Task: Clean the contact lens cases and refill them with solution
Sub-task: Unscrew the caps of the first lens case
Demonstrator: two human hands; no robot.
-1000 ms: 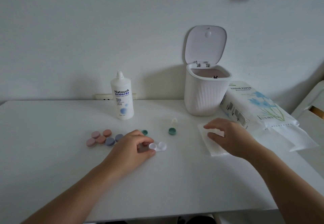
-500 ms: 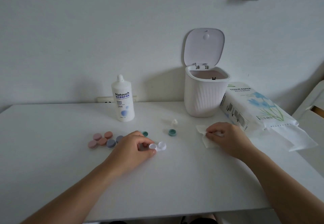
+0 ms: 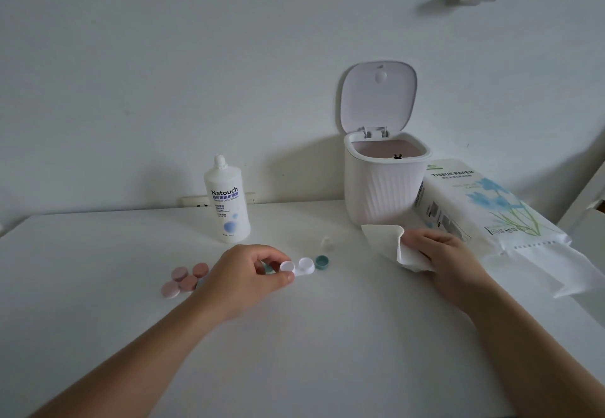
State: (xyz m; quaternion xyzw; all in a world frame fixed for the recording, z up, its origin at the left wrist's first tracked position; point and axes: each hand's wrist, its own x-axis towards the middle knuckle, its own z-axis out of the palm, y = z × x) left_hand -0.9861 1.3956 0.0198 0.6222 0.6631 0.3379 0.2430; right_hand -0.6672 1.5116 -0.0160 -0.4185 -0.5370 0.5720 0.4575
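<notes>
My left hand (image 3: 244, 275) pinches the left well of an uncapped white lens case (image 3: 298, 267) near the table's middle. A loose teal cap (image 3: 321, 262) lies just right of the case, and another teal piece (image 3: 269, 268) peeks from under my fingers. My right hand (image 3: 450, 258) grips a white tissue (image 3: 391, 244), lifted and crumpled, to the right of the case. The white solution bottle (image 3: 227, 201) stands upright behind my left hand. A small clear cap (image 3: 326, 243) lies behind the teal cap. Pink capped cases (image 3: 185, 280) sit at the left.
An open white ribbed bin (image 3: 383, 188) stands at the back right against the wall. A tissue pack (image 3: 481, 208) lies to its right with a sheet (image 3: 556, 270) hanging out. A wall socket strip (image 3: 196, 200) is behind the bottle.
My right hand has picked the tissue up off the table and bunched it. My left hand has kept its hold on the white case.
</notes>
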